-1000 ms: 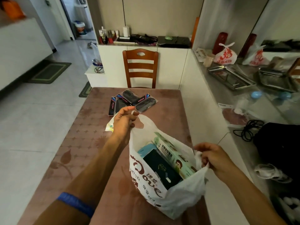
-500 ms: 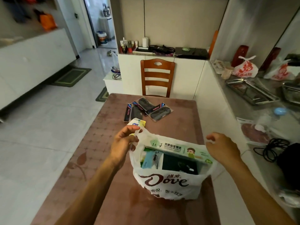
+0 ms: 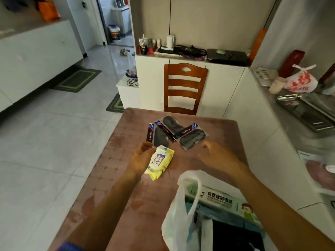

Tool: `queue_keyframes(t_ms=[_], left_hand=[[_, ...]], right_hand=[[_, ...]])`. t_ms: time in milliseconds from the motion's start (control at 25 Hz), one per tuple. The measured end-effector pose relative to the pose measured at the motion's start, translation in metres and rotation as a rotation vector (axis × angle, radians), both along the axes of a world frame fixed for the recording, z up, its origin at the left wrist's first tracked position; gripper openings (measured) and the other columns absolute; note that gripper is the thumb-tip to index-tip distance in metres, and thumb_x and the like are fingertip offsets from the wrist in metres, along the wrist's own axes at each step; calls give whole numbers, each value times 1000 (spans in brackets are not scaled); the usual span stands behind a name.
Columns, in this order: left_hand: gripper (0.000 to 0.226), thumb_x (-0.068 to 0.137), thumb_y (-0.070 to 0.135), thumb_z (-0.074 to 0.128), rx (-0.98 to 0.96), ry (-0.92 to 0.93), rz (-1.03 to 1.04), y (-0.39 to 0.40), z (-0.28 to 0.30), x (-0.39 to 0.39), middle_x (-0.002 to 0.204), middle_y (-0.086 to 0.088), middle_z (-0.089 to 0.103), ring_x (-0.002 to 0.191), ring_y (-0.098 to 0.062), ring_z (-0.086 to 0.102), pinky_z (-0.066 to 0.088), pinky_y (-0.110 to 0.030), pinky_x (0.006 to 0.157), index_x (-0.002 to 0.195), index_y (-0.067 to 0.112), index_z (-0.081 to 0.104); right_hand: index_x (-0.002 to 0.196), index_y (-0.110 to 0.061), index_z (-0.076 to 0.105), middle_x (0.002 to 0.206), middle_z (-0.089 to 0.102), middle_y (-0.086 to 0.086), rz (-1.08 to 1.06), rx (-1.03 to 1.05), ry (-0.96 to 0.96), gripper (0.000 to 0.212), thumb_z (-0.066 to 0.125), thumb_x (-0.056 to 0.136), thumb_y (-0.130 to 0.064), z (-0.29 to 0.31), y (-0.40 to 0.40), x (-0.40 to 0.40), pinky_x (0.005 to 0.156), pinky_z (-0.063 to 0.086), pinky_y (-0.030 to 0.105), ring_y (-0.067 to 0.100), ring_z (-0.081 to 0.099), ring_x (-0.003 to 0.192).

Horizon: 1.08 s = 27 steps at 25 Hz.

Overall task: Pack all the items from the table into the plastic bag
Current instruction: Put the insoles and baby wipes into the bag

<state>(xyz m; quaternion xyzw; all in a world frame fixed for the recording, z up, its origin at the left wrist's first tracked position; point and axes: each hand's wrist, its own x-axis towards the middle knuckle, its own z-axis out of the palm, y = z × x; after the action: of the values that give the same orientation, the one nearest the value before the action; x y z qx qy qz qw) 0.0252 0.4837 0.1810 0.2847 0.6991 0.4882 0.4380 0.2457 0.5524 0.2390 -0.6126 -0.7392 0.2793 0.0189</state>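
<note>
Yellow wipes pack point(image 3: 160, 162) lies beyond white plastic bag point(image 3: 183, 214).

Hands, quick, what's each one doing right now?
Left hand: open, beside the wipes pack, not gripping it.
Right hand: open, holding nothing.

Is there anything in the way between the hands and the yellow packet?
Nothing visible. The left hand is right beside the yellow packet on the table, and the right hand hovers across bare tabletop from it. The black packets lie behind, and the plastic bag sits nearer the person.
</note>
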Motion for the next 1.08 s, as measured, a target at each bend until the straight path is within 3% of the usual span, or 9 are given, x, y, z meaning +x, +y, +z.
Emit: queue_keyframes(t_ms=[200, 360, 440, 520, 600, 640, 800, 920, 1080], left_hand=[[26, 77, 25, 69, -267, 268, -56, 81, -84, -47, 108, -8, 68, 91, -26, 66, 57, -40, 82, 101, 20, 59], [25, 84, 15, 67, -280, 361, -60, 136, -130, -59, 110, -10, 66, 90, -25, 61, 49, -32, 71, 107, 14, 58], [31, 86, 15, 66, -282, 378, -28, 155, -150, -67, 116, -12, 65, 94, -26, 63, 50, -33, 74, 114, 10, 55], [30, 89, 25, 64, -281, 396, -12, 170, -167, -74, 115, -12, 66, 93, -28, 66, 55, -38, 79, 114, 16, 51], [40, 89, 45, 58, -305, 450, 10, 192, -190, -82, 119, -12, 65, 95, -33, 68, 58, -48, 82, 121, 25, 45], [48, 88, 51, 57, -308, 451, 19, 201, -199, -85, 122, -12, 64, 98, -34, 68, 57, -51, 83, 126, 26, 42], [65, 79, 44, 73, -314, 348, 68, 227, -230, -90, 127, -6, 61, 110, -32, 62, 55, -51, 89, 133, 21, 43], [58, 78, 26, 78, -359, 148, 166, 239, -244, -95, 121, -8, 65, 99, -29, 65, 57, -45, 83, 129, 15, 53], [34, 86, 25, 70, -240, -94, 349, 229, -249, -100, 106, -12, 70, 82, -27, 67, 58, -40, 69, 116, 12, 60]], right_hand=[[82, -27, 60, 87, 66, 0, -94, -159, 50, 6, 63, 80, -32, -82, 95, -43, 74, 56, 34, 15, 63, 78], [93, -11, 66, 84, 69, 12, -632, -292, 476, 15, 67, 80, -17, -145, 188, -43, 43, 46, 26, 23, 61, 59], [95, -10, 67, 84, 66, 12, -731, -294, 499, 21, 66, 78, -22, -190, 226, -38, 49, 51, 30, 24, 58, 61], [112, -7, 66, 103, 66, 15, -776, -274, 406, 55, 69, 73, -47, -295, 276, -15, 78, 54, 36, 27, 60, 83], [121, -14, 63, 113, 65, 13, -957, -236, 386, 109, 68, 39, -85, -342, 289, -21, 91, 50, 41, 32, 62, 97], [124, -15, 60, 116, 64, 13, -986, -177, 392, 116, 69, 34, -87, -341, 283, -29, 89, 48, 40, 35, 62, 101], [125, -7, 51, 124, 61, 19, -867, 17, 170, 73, 77, 70, -49, -288, 260, -73, 89, 50, 49, 41, 60, 108], [117, -5, 59, 110, 67, 17, -877, -49, 315, 48, 70, 79, -31, -291, 288, -75, 86, 55, 48, 36, 65, 91], [116, -11, 56, 113, 57, 12, -739, -81, 71, 73, 65, 68, -65, -289, 290, -90, 89, 48, 46, 34, 58, 96]])
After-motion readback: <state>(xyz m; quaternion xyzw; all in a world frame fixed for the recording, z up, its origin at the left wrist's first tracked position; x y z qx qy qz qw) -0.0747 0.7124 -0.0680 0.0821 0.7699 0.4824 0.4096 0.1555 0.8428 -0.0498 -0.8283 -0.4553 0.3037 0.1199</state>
